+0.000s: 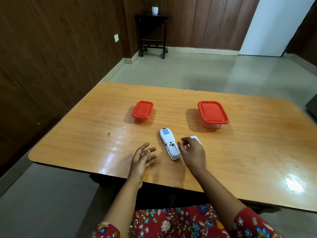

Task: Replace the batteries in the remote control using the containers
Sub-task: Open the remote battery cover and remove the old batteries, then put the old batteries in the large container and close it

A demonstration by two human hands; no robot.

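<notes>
A white remote control (169, 144) lies face down near the table's front middle, its battery bay uncovered. The white battery cover (196, 138) rests on the table just right of it, mostly hidden behind my right hand (193, 152). That hand hovers beside the remote's lower end with fingers loosely curled and nothing held. My left hand (143, 158) is open, palm turned inward, left of the remote and apart from it. Two clear containers with red lids stand farther back: a small one (142, 109) on the left and a larger one (212, 112) on the right, both closed.
The wooden table (85, 138) has a rounded front left corner and a small dark speck (108, 134) on its left side. Beyond it lies tiled floor, with a dark side table (151, 33) against the wood-panelled wall.
</notes>
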